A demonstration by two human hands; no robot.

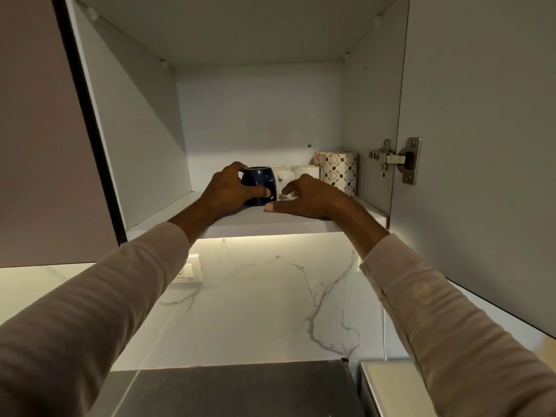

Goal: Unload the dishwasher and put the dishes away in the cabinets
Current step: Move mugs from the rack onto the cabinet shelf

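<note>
Open wall cabinet (pixel 144 139) above a marble backsplash (pixel 270 296): we reach up w/ both arms. L hand (pixel 224 191) grips the dark blue mug (pixel 259 183), thumb across its front, fingers round the back. Mug is glossy, rounded, standing on the shelf (pixel 255 224) just beside white mugs (pixel 285 176). R hand (pixel 313 197) rests on the shelf, thumb flat, fingers loosely bent.

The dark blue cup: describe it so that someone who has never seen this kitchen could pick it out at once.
Look in the open wall cabinet above the marble backsplash, at its shelf. A row of cups stands there; the dark blue cup is leftmost, gripped by the left hand. Its neighbours are white cups and a patterned cup.
</note>
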